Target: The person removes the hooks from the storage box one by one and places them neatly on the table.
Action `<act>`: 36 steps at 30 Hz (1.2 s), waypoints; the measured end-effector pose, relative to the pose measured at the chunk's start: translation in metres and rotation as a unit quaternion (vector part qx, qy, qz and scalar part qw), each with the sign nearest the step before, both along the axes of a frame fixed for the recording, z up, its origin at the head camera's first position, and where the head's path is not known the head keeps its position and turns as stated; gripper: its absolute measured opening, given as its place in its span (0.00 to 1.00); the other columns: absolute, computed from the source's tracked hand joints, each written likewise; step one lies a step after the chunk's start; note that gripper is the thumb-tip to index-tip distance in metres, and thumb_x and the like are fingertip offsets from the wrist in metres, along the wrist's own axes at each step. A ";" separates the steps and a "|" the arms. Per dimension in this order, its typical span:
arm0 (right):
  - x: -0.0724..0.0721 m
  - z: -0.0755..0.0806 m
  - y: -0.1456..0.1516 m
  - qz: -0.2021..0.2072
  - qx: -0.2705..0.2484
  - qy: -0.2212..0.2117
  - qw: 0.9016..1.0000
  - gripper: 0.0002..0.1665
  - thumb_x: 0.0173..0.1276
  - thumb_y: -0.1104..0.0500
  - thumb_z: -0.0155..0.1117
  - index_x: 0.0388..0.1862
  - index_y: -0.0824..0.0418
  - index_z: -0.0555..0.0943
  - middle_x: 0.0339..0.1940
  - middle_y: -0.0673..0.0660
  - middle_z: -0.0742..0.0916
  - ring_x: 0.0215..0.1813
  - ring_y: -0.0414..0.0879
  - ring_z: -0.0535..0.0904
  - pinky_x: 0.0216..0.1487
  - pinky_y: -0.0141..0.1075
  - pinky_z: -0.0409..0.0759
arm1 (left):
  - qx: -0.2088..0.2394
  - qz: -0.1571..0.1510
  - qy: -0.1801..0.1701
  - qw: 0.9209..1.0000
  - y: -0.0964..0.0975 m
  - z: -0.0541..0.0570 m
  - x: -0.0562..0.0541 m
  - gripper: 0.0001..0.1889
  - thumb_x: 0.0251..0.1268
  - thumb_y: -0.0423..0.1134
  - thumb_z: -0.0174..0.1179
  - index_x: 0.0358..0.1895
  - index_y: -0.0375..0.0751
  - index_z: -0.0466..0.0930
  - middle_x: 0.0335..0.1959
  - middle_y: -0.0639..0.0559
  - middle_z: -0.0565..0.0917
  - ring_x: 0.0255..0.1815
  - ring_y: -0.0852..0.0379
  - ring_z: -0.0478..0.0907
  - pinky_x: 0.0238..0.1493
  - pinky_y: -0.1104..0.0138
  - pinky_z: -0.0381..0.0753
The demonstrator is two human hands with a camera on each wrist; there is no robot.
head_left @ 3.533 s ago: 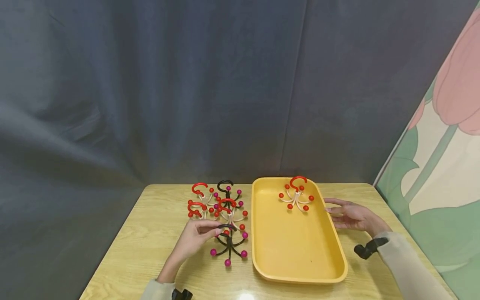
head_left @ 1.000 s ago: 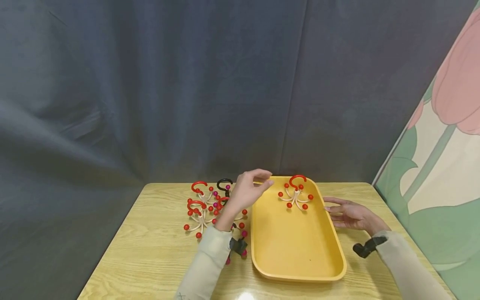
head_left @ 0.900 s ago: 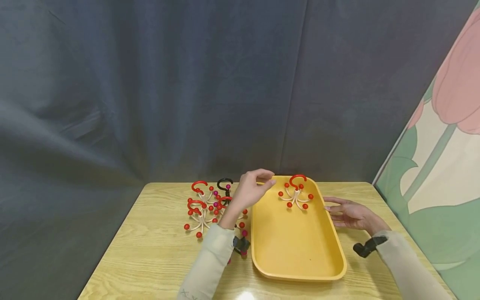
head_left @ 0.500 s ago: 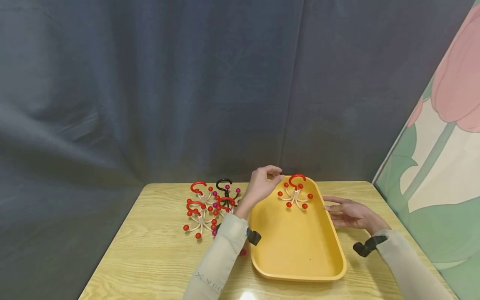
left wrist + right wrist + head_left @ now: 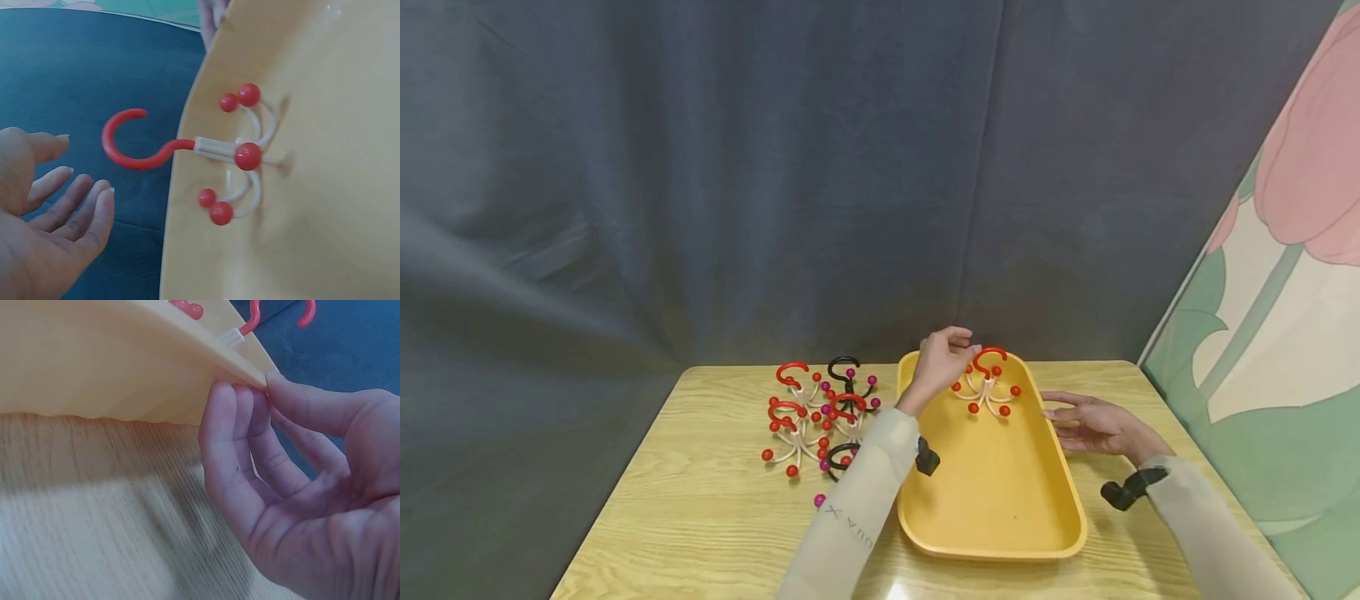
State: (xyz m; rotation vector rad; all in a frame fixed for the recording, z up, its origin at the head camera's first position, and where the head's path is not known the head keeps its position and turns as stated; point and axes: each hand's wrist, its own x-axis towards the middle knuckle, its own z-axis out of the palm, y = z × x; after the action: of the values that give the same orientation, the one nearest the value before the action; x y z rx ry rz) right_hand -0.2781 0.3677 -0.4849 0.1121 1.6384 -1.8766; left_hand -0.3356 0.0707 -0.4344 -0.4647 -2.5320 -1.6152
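My left hand (image 5: 938, 362) is over the far left part of the yellow tray (image 5: 992, 500), its fingers loosely bent and holding nothing. Just right of it, a white hook hanger (image 5: 987, 390) with a red top hook and red ball tips stands upright inside the tray's far end. In the left wrist view, a gap separates my fingertips from the hook of that hanger (image 5: 212, 149). My right hand (image 5: 1093, 427) pinches the tray's right rim; in the right wrist view, the thumb lies on top of the rim (image 5: 247, 372) and the fingers are under it.
Left of the tray, several similar hangers stand close together on the wooden table (image 5: 700, 508): white-and-red ones (image 5: 797, 435) and black ones with magenta tips (image 5: 849, 387). My left sleeve partly covers a nearer black hanger (image 5: 842, 450). A dark curtain (image 5: 820, 183) hangs behind.
My left hand has let go of the near black hanger, crossed over the tray and moved right, close to the red hook. My right hand stays at the tray rim.
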 end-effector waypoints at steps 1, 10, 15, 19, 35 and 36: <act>0.000 0.000 0.000 -0.002 0.000 -0.001 1.000 0.27 0.82 0.62 0.59 0.76 0.50 0.72 0.53 0.53 0.91 0.51 0.47 0.90 0.55 0.43 0.90 | -0.001 0.000 0.001 1.000 0.002 -0.002 -0.002 0.18 0.74 0.45 0.68 0.62 0.44 0.85 0.53 0.47 0.89 0.51 0.53 0.87 0.52 0.64 0.88; 0.000 -0.002 -0.002 -0.006 -0.005 0.002 1.000 0.23 0.81 0.63 0.59 0.71 0.47 0.77 0.52 0.52 0.91 0.51 0.45 0.90 0.55 0.42 0.90 | -0.002 0.011 -0.012 1.000 0.012 -0.019 -0.011 0.24 0.73 0.48 0.68 0.66 0.43 0.83 0.62 0.44 0.87 0.59 0.49 0.86 0.56 0.61 0.88; 0.001 -0.001 -0.003 -0.004 -0.007 0.002 1.000 0.22 0.82 0.63 0.58 0.68 0.46 0.80 0.52 0.52 0.91 0.50 0.45 0.90 0.55 0.42 0.90 | 0.011 0.004 -0.003 1.000 0.015 -0.025 -0.014 0.21 0.73 0.44 0.68 0.65 0.41 0.84 0.64 0.42 0.86 0.62 0.44 0.85 0.61 0.58 0.87; 0.002 -0.001 -0.001 -0.004 -0.013 0.002 1.000 0.21 0.82 0.63 0.57 0.67 0.46 0.80 0.52 0.53 0.91 0.51 0.46 0.90 0.55 0.42 0.90 | 0.009 0.004 0.012 1.000 0.018 -0.026 -0.014 0.18 0.73 0.42 0.68 0.62 0.41 0.86 0.60 0.43 0.89 0.59 0.47 0.87 0.60 0.60 0.87; 0.002 -0.001 0.000 -0.006 -0.017 0.002 1.000 0.19 0.82 0.63 0.57 0.64 0.45 0.82 0.52 0.53 0.92 0.50 0.46 0.91 0.55 0.42 0.90 | -0.006 0.015 0.019 1.000 0.028 -0.027 -0.011 0.10 0.72 0.40 0.69 0.51 0.43 0.92 0.47 0.50 0.94 0.44 0.58 0.90 0.47 0.71 0.87; 0.002 -0.001 0.000 -0.006 -0.016 0.002 1.000 0.19 0.82 0.63 0.57 0.64 0.45 0.82 0.52 0.53 0.92 0.50 0.46 0.91 0.55 0.42 0.90 | -0.006 0.017 0.020 1.000 0.028 -0.027 -0.010 0.10 0.72 0.40 0.69 0.50 0.43 0.92 0.46 0.50 0.94 0.43 0.58 0.90 0.46 0.72 0.87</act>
State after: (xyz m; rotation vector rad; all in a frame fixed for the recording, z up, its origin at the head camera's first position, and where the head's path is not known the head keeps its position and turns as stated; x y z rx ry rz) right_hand -0.2762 0.3677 -0.4861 0.1054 1.6119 -1.9131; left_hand -0.3461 0.0987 -0.4617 -0.4489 -2.5079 -1.5636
